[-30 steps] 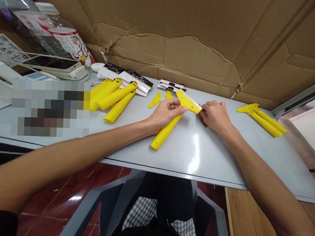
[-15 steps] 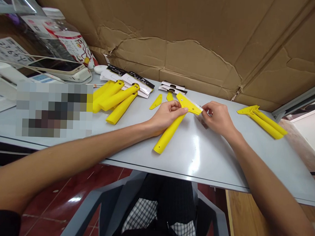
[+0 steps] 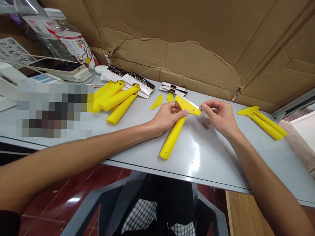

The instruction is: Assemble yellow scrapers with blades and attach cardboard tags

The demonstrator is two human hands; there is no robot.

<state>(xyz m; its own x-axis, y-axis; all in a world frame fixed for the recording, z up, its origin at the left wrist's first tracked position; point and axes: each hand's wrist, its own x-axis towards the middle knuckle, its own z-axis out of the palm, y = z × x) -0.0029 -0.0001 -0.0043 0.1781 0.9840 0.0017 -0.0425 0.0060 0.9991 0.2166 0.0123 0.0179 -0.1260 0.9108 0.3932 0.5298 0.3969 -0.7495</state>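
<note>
my left hand point(image 3: 168, 117) is closed around a yellow scraper point(image 3: 174, 135), holding it near the top of its long handle. the scraper lies on the gray table point(image 3: 212, 168) in front of me, and its wide head point(image 3: 187, 106) points up and to the right. my right hand point(image 3: 221, 116) is just beside the end of that head. its fingers point(image 3: 205, 106) are close together in a narrow shape, and a thin metal blade point(image 3: 202, 121) is right by them, but i cannot tell if they are holding it. to the left of my hands is a pile of yellow handles point(image 3: 114, 102). two small yellow heads point(image 3: 156, 102) lie just past my left hand, with card packs point(image 3: 173, 87) behind them. far to the right are more yellow scrapers point(image 3: 263, 123). a phone point(image 3: 59, 67) sits at the back left, and torn cardboard point(image 3: 175, 39) stands behind the table.
</note>
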